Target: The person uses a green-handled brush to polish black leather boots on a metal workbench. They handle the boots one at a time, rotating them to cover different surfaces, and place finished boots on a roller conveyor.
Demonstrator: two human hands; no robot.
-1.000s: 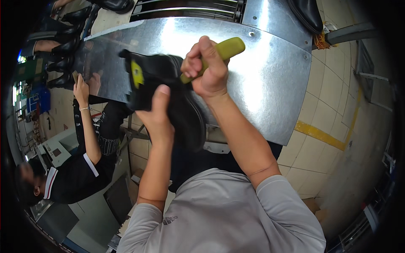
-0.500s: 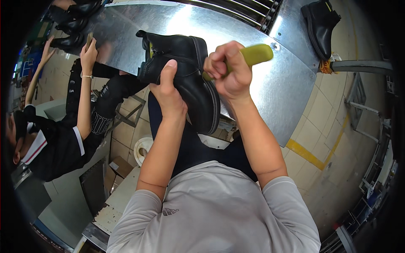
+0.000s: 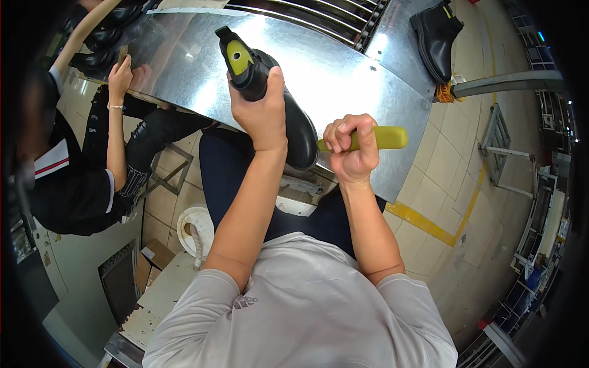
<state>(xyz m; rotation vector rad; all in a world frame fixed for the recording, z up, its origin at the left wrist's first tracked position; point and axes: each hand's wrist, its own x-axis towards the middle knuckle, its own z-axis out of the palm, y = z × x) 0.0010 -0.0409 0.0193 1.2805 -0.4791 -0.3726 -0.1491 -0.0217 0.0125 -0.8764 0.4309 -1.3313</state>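
A black leather ankle boot (image 3: 299,136) is held over the near edge of the metal table, its toe toward me. My left hand (image 3: 262,116) is wrapped round its shaft, and the yellow-green lining shows at the opening. In my closed right hand (image 3: 354,150) is an olive-green handled tool (image 3: 391,137) with a rounded end sticking out to the right. The tool's other tip meets or nearly meets the boot's edge near the toe; the fingers partly hide that end.
Another black boot (image 3: 434,49) stands at the table's far right, by a grey metal bar (image 3: 509,83). Rollers (image 3: 331,13) run along the back of the shiny table (image 3: 350,83). At left, a co-worker's hand (image 3: 120,81) holds a small flat object near more black boots (image 3: 101,38).
The boot has turned so that its opening now faces up toward me. My right hand and the tool have moved nearer, from the boot's side to near its toe.
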